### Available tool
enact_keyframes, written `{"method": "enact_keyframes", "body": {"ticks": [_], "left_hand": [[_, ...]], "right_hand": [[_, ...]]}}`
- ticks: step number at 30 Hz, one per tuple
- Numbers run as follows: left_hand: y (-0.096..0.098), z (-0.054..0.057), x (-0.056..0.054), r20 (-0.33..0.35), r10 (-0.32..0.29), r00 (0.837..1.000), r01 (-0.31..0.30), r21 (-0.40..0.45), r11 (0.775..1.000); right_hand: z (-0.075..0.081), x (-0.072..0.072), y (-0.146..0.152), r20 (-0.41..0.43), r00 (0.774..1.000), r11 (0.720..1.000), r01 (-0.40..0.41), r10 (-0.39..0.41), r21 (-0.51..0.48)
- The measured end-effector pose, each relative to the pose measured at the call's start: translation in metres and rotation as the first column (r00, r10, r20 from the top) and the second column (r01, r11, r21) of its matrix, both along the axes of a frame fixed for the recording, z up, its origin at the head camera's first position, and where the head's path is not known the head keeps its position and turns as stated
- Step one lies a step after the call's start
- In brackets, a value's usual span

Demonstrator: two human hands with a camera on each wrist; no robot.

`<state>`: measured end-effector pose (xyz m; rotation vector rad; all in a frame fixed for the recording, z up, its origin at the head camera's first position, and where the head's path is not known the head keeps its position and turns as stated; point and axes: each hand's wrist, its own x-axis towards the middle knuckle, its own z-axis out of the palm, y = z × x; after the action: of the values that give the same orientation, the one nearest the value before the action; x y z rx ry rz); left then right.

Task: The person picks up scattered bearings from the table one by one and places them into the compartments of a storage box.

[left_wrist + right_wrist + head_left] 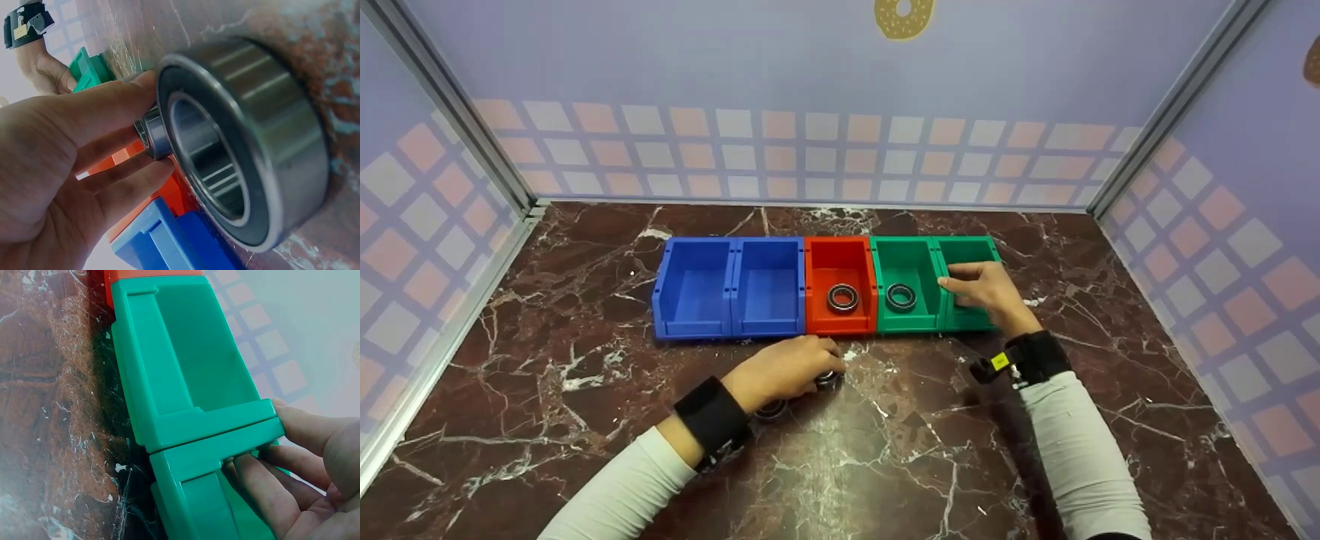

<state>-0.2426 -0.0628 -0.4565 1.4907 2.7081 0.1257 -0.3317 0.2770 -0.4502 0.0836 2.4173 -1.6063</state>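
Note:
My left hand (787, 366) reaches in front of the red bin (840, 328), low over the table. Between its thumb and fingers it pinches a ball bearing (161, 135), partly hidden by the fingers. A second bearing (771, 409) lies on the table under the left wrist and looms large in the left wrist view. My right hand (986, 289) is at the rightmost green bin (971, 321). Its thumb and fingers straddle the wall (219, 439) between the two green bins and grip it.
One bearing (843, 298) sits in the red bin and another bearing (901, 298) in the left green bin (911, 324). Two blue bins (694, 330) continue the row leftward. Patterned panels (810, 75) enclose the marbled table (885, 465) at the back and sides.

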Motion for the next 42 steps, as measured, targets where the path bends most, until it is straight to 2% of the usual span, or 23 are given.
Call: {"method": "enact_keyframes", "body": {"ticks": [17, 23, 35, 42], "left_hand": [[0.000, -0.001, -0.001, -0.013, 0.002, 1.000, -0.002, 0.001, 1.000], [0.001, -0.001, -0.001, 0.015, 0.015, 1.000, -0.015, 0.008, 1.000], [-0.002, 0.004, -0.001, -0.008, -0.001, 1.000, 0.001, 0.021, 1.000], [-0.008, 0.013, 0.001, 0.025, 0.030, 0.999, -0.031, 0.023, 0.999]], "right_hand": [[-0.001, -0.002, 0.001, 0.004, 1.000, 1.000, -0.004, 0.004, -0.004], [-0.001, -0.001, 0.001, -0.007, 1.000, 1.000, -0.009, 0.009, -0.001], [-0.002, 0.000, 0.000, -0.011, 1.000, 1.000, -0.014, 0.014, -0.009], [-0.001, -0.001, 0.000, -0.010, 1.000, 1.000, -0.009, 0.009, -0.001]]}}
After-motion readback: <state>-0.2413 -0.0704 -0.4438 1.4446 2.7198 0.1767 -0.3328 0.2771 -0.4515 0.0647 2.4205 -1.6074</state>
